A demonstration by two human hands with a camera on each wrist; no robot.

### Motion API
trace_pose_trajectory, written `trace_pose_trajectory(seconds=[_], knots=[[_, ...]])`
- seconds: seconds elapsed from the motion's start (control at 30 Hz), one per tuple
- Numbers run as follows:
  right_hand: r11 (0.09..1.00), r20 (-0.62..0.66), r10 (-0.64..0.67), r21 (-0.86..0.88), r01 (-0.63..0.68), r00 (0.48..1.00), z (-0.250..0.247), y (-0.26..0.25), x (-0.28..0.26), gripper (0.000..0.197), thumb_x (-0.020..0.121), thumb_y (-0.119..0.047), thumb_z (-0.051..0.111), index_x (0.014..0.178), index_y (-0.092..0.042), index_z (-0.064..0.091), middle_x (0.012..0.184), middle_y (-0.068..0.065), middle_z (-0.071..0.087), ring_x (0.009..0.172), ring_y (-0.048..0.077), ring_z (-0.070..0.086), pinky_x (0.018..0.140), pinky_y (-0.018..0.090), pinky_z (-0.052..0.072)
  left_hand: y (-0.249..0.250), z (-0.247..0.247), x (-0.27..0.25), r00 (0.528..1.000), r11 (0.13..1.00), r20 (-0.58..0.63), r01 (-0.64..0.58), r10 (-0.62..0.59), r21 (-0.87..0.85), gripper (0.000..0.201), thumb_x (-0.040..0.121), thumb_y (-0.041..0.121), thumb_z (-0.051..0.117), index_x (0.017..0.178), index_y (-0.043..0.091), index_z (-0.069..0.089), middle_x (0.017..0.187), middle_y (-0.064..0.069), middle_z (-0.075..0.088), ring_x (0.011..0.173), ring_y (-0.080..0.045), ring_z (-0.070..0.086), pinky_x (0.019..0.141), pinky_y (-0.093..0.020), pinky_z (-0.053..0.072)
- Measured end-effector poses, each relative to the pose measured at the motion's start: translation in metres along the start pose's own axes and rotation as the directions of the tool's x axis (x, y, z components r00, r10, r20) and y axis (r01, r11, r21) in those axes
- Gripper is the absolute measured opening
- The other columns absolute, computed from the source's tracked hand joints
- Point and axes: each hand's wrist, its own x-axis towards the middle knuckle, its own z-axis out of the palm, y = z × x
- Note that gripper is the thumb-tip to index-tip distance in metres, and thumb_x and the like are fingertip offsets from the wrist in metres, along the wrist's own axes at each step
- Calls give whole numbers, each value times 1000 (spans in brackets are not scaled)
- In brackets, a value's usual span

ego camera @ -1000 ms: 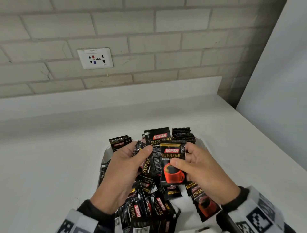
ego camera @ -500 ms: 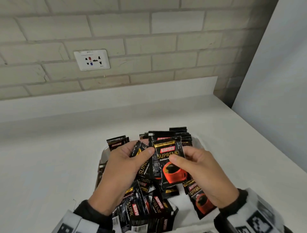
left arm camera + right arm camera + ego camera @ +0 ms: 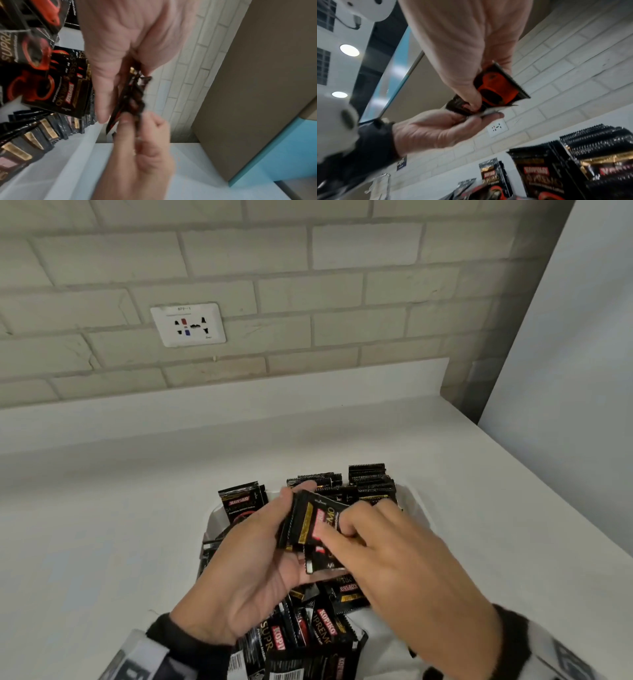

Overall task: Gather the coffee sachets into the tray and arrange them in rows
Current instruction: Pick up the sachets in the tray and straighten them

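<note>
Both hands up over the white tray (image 3: 416,510), working a small stack of Kopiko Supremo sachets (image 3: 313,523).

Left hand (image 3: 253,570): palm up, fingers curled loosely round the stack, thumb at its far edge. It's cupping the stack, not clamping it.

Right hand (image 3: 394,553): thumb + fingertips pinching the front sachet of the stack. Right wrist cam shows the red cup print on it, thumb pressed over the lower part.

Rest of the sachets: all in the tray afaict, none seen on the white counter (image 3: 102,542). Far end has upright rows (image 3: 371,481), serrated tops up. Near end is a loose pile (image 3: 308,635), faces every which way. So gathering looks done, rows maybe a third done (est.).

Risks from here:
- Foil is slick and the left-hand hold is loose, so the stack could fan out or drop into the pile when the right hand tugs one out.
- Standing rows lean on each other, so pushing a new batch in at an angle likely knocks them over.
- Mixed orientation in the stack would give a messy row, so check faces before seating.
</note>
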Motion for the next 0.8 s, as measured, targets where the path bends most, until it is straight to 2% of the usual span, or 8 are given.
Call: trace_pose_trajectory(seconds=[0.1,0.2,0.43,0.5,0.6,0.63,0.73,0.8], knots=[[1000,0,-27,-10,27,1000,3,-3,-2,41,80,-11,35,102,-14,70,78,-3,60,63,14,48,48,23,41,2,0,-4,999,999,16,-33,33,-11,34,89,30,48,105,5,65,87,-23,71,68,-29,71,53,-43,59],[999,5,-38,9,38,999,6,-5,-3,42,84,-10,33,106,-15,69,86,-3,63,69,14,50,53,25,47,1,-3,-2,997,996,-22,-78,79,51,27,81,6,56,107,5,64,84,-19,71,64,-22,70,49,-30,57],[976,129,-83,213,54,988,-2,10,-12,33,92,-22,34,102,-25,65,96,-8,64,80,7,51,59,20,49,9,-12,5,971,987,-181,-144,156,77,15,90,-3,48,104,0,54,98,-24,66,78,-32,69,52,-36,59],[846,194,-4,524,-101,981,-14,13,-10,27,94,-37,39,99,-32,65,86,-16,61,74,2,55,59,16,50,13,-14,4,969,980,-176,-154,174,124,9,90,-3,48,98,1,50,93,-21,64,73,-29,67,49,-33,58],[391,381,224,808,-440,897,-26,15,2,5,80,-29,64,76,-31,67,74,-18,66,66,-3,62,57,8,46,13,-12,2,989,968,-78,-103,124,228,6,90,0,49,90,6,49,77,-13,65,54,-16,66,43,-23,54],[329,400,286,813,-481,871,-23,17,5,7,75,-27,69,70,-29,65,72,-19,66,64,-6,62,57,7,46,13,-11,2,996,963,-21,-81,89,258,6,88,2,51,92,6,50,75,-13,66,54,-15,66,45,-23,55],[413,374,406,739,-533,834,-8,18,14,21,63,-46,70,63,-27,61,84,-15,64,82,-5,58,75,14,44,10,-5,2,995,925,100,-64,28,375,27,73,15,58,98,5,54,80,-13,70,63,-20,69,53,-29,59],[338,418,455,736,-587,786,3,18,15,19,65,-39,73,63,-27,58,92,-13,64,88,-3,58,79,17,46,11,-2,1,991,908,133,-81,28,411,31,70,19,58,98,7,56,77,-10,71,64,-19,69,53,-29,58]])
